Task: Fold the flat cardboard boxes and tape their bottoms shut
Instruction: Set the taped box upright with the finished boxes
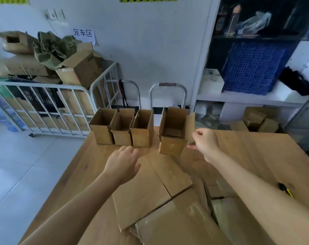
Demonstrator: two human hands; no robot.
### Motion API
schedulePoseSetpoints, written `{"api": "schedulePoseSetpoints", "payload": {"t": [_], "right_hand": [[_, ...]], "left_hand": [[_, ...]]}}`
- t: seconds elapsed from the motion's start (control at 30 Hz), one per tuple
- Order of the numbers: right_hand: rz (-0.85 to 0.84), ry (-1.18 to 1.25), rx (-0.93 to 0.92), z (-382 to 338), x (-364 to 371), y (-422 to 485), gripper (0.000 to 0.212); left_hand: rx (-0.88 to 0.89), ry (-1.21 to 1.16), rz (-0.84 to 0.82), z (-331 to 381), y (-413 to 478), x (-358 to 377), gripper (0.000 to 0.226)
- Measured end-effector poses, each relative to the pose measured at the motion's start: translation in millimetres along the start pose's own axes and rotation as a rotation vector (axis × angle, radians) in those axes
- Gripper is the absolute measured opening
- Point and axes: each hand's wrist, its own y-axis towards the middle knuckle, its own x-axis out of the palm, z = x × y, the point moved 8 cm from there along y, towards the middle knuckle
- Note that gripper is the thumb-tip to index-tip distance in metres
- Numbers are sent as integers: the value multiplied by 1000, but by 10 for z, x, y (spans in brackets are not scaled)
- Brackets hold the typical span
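Box (pixel 170 146) stands upright at nine o'clock from my right grip (pixel 206 143), whose hold I cannot tell; left grip (pixel 122 164) slack, empty, farther.

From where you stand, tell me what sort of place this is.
Probably a warehouse packing area: a wheeled cage cart heaped with cartons, assembled cardboard boxes lined up on the worktable, and a blue plastic crate on a shelf.

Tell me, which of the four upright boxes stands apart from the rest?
The rightmost box, next to the right hand; the other three stand packed side by side.
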Motion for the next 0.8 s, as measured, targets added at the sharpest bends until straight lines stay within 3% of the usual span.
{"api": "schedulePoseSetpoints", "payload": {"t": [0.23, 0.4, 0.6, 0.8], "right_hand": [[49, -76, 3, 74, 563, 893, 27], [-21, -11, 105, 268, 943, 1191, 31], [-32, 15, 135, 383, 1152, 1310, 16], [-52, 31, 170, 431, 987, 945, 20]], "left_hand": [[65, -16, -2, -332, 315, 450, 39], [73, -48, -2, -466, 353, 657, 36], [92, -50, -18, -504, 317, 790, 30], [34, -80, -57, -530, 186, 796, 32]]}}
